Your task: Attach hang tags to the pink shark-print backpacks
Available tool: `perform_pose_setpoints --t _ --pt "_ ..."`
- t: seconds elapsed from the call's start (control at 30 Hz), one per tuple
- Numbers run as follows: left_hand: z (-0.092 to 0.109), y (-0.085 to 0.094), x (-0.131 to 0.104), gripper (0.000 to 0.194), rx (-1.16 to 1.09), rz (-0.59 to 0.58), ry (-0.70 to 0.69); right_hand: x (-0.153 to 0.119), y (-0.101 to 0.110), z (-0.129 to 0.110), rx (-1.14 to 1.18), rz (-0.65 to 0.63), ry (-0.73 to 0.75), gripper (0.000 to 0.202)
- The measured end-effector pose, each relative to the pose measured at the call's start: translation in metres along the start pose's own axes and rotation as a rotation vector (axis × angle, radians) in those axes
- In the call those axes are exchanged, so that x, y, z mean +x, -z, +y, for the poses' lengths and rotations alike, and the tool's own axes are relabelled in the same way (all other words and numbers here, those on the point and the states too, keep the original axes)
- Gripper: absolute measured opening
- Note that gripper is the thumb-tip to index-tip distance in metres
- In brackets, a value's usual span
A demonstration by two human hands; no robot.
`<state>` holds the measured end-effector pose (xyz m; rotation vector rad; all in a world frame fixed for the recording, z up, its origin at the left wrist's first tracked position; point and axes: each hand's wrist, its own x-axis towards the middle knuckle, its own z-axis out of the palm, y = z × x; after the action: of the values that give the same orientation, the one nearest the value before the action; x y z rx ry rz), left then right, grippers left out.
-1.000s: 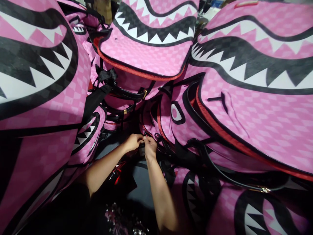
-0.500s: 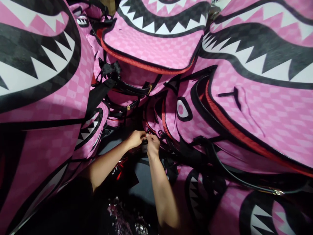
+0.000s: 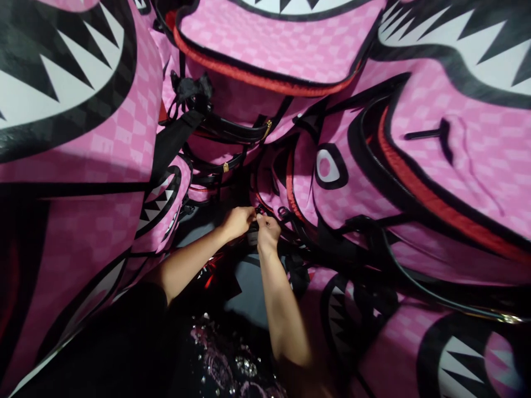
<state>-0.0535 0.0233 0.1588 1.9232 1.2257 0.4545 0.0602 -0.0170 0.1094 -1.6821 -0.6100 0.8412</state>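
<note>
My left hand (image 3: 240,221) and my right hand (image 3: 269,231) meet near the middle of the view, fingertips together in a pinch. Between them is something small and dark that I cannot make out. They are beside the lower edge of a pink checkered bag (image 3: 305,190) with red trim, next to a black ring and straps. Below the hands lies a grey surface (image 3: 249,287), with a black and red shiny item (image 3: 211,271) on its left side.
Large pink bags with shark-teeth prints crowd around: one at the left (image 3: 95,221), one above (image 3: 277,50), one at the right (image 3: 464,166) and one at the lower right (image 3: 398,342). A black strap (image 3: 176,143) hangs at the left.
The view has shifted, so the upper bags appear higher and the right ones farther right. Both hands appear slightly higher and to the right, still pinched together.
</note>
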Motion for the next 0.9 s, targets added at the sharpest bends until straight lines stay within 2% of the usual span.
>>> perform_pose_setpoints --t 0.13,0.23,0.33,0.47,0.57,0.67,0.77,0.9 --pt "-0.012 0.012 -0.014 0.025 0.024 0.068 0.026 -0.010 0.009 0.009 -0.009 -0.013 -0.042 0.043" --pt "-0.035 0.022 -0.043 0.024 0.099 0.089 0.151 -0.035 0.018 0.020 -0.008 -0.024 -0.088 0.043" --pt "-0.062 0.018 -0.080 0.018 0.180 -0.021 0.284 -0.071 0.018 0.038 -0.012 -0.063 -0.179 0.040" --pt "-0.084 -0.003 -0.113 0.010 0.249 -0.206 0.347 -0.109 0.004 0.062 -0.023 -0.156 -0.353 0.044" --pt "-0.087 -0.015 -0.122 0.020 0.287 -0.273 0.335 -0.118 -0.008 0.071 -0.031 -0.235 -0.455 0.039" --pt "-0.084 -0.016 -0.126 0.025 0.325 -0.279 0.323 -0.119 -0.013 0.072 -0.042 -0.273 -0.500 0.036" --pt "-0.084 -0.008 -0.133 0.024 0.367 -0.232 0.332 -0.122 -0.008 0.069 -0.079 -0.260 -0.511 0.034" --pt "-0.083 0.006 -0.142 0.016 0.366 -0.110 0.314 -0.128 0.007 0.061 -0.150 -0.227 -0.462 0.030"
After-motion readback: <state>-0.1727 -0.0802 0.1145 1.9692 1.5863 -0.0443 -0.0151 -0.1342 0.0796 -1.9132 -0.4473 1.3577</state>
